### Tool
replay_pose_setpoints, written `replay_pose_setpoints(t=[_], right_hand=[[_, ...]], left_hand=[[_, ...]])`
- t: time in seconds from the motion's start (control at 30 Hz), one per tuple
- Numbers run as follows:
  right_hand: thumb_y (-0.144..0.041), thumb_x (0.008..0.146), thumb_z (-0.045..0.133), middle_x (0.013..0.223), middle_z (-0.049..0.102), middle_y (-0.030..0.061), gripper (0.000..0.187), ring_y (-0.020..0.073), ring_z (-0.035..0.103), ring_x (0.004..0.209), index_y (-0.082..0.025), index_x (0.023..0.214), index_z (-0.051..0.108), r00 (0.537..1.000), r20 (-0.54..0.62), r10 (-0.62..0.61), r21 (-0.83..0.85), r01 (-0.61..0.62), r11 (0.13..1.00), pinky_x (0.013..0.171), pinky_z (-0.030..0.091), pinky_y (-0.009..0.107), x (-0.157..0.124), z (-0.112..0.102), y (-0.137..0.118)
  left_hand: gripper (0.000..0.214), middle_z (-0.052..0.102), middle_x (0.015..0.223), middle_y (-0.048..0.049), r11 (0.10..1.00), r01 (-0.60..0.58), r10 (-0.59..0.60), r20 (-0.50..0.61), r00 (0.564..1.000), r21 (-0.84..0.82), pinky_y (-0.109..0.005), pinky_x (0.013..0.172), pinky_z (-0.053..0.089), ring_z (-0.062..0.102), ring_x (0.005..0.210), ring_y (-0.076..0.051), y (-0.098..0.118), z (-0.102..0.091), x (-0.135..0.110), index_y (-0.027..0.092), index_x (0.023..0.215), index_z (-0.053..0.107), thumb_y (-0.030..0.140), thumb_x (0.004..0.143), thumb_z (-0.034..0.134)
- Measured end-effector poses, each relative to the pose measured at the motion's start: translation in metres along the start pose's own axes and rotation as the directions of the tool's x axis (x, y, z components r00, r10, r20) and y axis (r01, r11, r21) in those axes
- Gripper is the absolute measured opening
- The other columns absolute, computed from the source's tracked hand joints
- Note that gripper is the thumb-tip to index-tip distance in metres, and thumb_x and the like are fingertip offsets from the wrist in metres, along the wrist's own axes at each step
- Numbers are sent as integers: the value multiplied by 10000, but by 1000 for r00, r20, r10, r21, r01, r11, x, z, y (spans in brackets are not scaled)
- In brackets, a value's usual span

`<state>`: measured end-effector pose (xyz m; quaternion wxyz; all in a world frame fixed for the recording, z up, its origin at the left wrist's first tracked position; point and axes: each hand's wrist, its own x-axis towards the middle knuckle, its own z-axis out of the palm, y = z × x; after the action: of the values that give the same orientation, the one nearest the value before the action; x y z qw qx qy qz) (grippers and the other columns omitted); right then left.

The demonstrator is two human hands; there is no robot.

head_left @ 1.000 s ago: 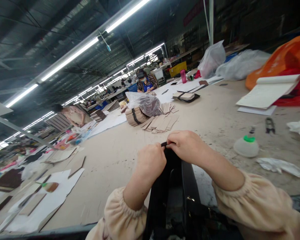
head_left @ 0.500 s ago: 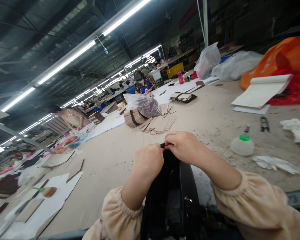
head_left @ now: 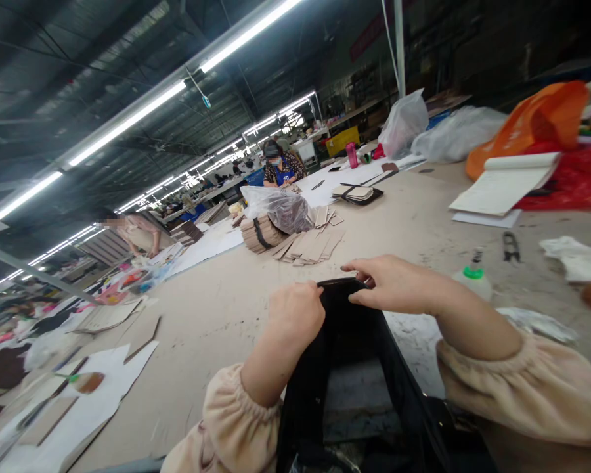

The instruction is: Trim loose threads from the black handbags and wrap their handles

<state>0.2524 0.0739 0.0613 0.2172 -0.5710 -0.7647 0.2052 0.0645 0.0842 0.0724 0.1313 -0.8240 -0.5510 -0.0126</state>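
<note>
A black bag (head_left: 347, 312) with metal fittings lower down stands at the table's front edge, its mouth spread wide towards me. My left hand (head_left: 296, 316) is closed in a pinch on the far left corner of its rim. At the right end of that rim, my right hand (head_left: 398, 284) has its thumb on the inner side and fingers over the outer side. Its index finger sticks out past the edge. Between both hands the rim runs nearly straight. The bag's lower part is dark and partly cut off by the frame.
Beyond the hands lie thin tan pieces (head_left: 310, 246) and a banded bundle (head_left: 261, 233). Right: a squeeze bottle (head_left: 474, 284), thread snips (head_left: 511, 247), a notepad (head_left: 507, 184) and an orange bag (head_left: 532, 128). Left: a bottle with brown liquid (head_left: 87, 382). Two co-workers stand farther back.
My right hand has moved right, away from my left, and its fingers have spread. The bag's rim now shows between the hands, and its mouth has widened. My left hand keeps its pinch.
</note>
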Motion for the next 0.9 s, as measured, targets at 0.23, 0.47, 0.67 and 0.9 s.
replay_pose_setpoints(t=[0.23,0.47,0.67,0.9], right_hand=[[-229,675,535,910,679,40,497,174,611,793,-186,1169,576,998,-56,-20,24,22,999,674,435,224,2,5,4],[-238,690,527,912,684,50,507,182,610,800,-173,1192,559,994,-94,-50,48,54,997,675,434,226,2,10,2],[-192,666,528,892,680,44,510,178,605,779,-177,1174,575,996,-88,-28,102,37,994,667,434,228,4,11,3],[-209,660,538,892,682,31,522,162,604,747,-185,1181,568,998,-58,-38,164,47,985,656,442,219,3,9,10]], left_hand=[[182,580,996,-38,971,-191,135,-334,933,-142,-303,792,440,555,906,-183,-1,-2,-7,231,996,569,244,819,527],[77,524,943,-46,939,-318,261,-330,907,-132,-327,797,432,505,883,-188,5,1,1,194,862,587,219,802,545],[50,532,927,-50,956,-269,217,-335,917,-115,-379,891,402,503,886,-197,5,0,2,184,820,567,209,777,573],[19,545,921,-34,963,-260,224,-321,920,-74,-445,1028,279,512,898,-194,8,-2,-1,195,785,580,207,772,583]])
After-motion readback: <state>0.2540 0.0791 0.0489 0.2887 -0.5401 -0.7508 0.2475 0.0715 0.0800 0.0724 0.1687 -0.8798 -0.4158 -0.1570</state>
